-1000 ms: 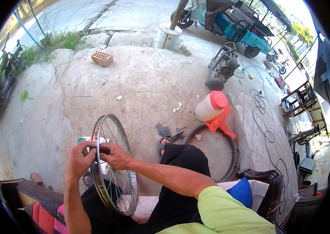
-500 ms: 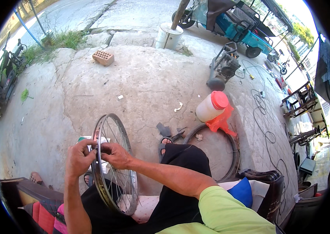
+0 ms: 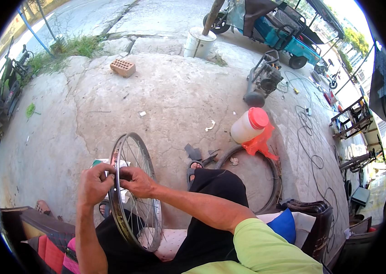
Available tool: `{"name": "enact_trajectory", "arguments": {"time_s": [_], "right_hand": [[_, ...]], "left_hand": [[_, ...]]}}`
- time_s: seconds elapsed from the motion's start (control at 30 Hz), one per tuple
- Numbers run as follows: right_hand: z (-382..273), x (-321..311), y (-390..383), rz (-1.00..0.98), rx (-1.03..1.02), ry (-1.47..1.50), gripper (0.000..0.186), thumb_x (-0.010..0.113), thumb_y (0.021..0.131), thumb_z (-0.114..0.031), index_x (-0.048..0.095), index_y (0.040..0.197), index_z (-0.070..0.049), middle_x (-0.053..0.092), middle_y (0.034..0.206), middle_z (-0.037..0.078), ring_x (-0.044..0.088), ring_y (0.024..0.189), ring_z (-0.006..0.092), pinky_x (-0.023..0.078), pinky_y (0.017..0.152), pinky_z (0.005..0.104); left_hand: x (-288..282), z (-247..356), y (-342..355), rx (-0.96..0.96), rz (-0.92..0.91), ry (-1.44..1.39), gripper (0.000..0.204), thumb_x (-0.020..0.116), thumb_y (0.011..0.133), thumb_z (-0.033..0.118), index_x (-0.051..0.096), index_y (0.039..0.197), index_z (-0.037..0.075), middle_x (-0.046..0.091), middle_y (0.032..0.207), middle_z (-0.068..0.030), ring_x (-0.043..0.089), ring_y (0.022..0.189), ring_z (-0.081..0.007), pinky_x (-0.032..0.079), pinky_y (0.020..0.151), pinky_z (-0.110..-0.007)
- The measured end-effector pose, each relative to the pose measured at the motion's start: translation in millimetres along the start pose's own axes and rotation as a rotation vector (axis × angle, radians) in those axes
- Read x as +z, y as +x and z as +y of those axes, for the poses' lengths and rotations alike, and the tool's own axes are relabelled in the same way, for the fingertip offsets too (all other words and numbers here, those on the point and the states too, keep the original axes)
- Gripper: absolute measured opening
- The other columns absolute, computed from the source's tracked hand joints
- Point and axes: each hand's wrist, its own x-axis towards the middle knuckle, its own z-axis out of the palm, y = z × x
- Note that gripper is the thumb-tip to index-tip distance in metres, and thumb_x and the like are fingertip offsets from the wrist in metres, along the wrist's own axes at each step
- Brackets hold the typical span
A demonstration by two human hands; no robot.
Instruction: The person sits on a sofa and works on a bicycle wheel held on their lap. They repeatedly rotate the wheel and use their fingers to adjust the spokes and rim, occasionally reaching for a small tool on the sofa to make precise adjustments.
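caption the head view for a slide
Left grip and right grip at a spoked wheel rim, a loose tyre lying on the concrete to the right.

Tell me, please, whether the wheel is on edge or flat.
On edge: the wheel looks narrow from above, left hand and right hand touching it.

Two hands (image 3: 96, 185) (image 3: 138, 182), one held wheel (image 3: 119, 214), one red-lidded jar (image 3: 244, 128)

No text, label, number or sign can be read. On the near left, the spoked wheel rim (image 3: 119, 219) carries a small reddish mark (image 3: 115, 157) on its far part, too small to make out as lettering. Any print on the partly hidden white-and-green item (image 3: 97, 162) behind it is likewise illegible.
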Motion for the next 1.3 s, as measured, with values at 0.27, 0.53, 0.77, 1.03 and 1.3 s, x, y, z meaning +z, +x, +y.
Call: {"name": "enact_trajectory", "arguments": {"time_s": [0.27,0.53,0.77,1.03,1.3], "right_hand": [[6.4,-5.2,0.6,-0.02,-0.006,-0.022,0.033,0.058,0.094,-0.005,0.06,0.126,0.003,0.067,0.113,0.007,0.061,0.105,0.0127,0.049,0.094,0.0304],[16.4,-6.0,0.9,0.171,0.011,0.056,0.024,0.066,0.097,-0.015,0.062,0.114,0.002,0.068,0.102,0.005,0.061,0.095,0.0114,0.051,0.086,0.0284],[14.4,-3.6,-0.3,0.185,0.053,0.114,0.02,0.066,0.097,-0.014,0.062,0.111,0.0,0.068,0.102,0.005,0.064,0.094,0.0123,0.053,0.086,0.0289],[16.0,-3.5,-1.8,0.063,0.069,0.021,0.022,0.062,0.1,-0.017,0.063,0.113,0.001,0.069,0.101,0.004,0.063,0.095,0.0115,0.052,0.086,0.0286],[20.5,4.9,-12.0,0.008,0.157,-0.025,0.021,0.063,0.099,-0.018,0.065,0.11,-0.001,0.066,0.093,0.0,0.058,0.081,0.0071,0.048,0.072,0.0231]], "left_hand": [[4.4,5.4,-0.9,-0.005,0.046,0.005,0.012,0.07,0.077,0.009,0.073,0.089,0.006,0.048,0.051,-0.0044,0.044,0.044,-0.0116,0.038,0.046,-0.032],[1.0,9.9,-1.9,-0.066,0.029,0.06,0.016,0.07,0.081,0.018,0.073,0.092,0.007,0.06,0.06,-0.0103,0.06,0.054,-0.0225,0.046,0.054,-0.036],[-11.1,7.4,-3.7,-0.063,-0.074,0.051,0.017,0.069,0.081,0.02,0.073,0.094,0.01,0.062,0.066,-0.011,0.06,0.061,-0.0248,0.046,0.057,-0.037],[3.3,-10.3,-5.1,0.139,0.176,0.076,0.013,0.07,0.083,0.017,0.072,0.092,0.009,0.059,0.06,-0.011,0.055,0.051,-0.0247,0.044,0.052,-0.036],[-14.8,-16.4,2.6,-0.237,0.159,-0.745,0.012,0.06,0.095,0.014,0.063,0.095,0.002,0.055,0.065,-0.0001,0.048,0.054,-0.0067,0.036,0.046,-0.023]]}}
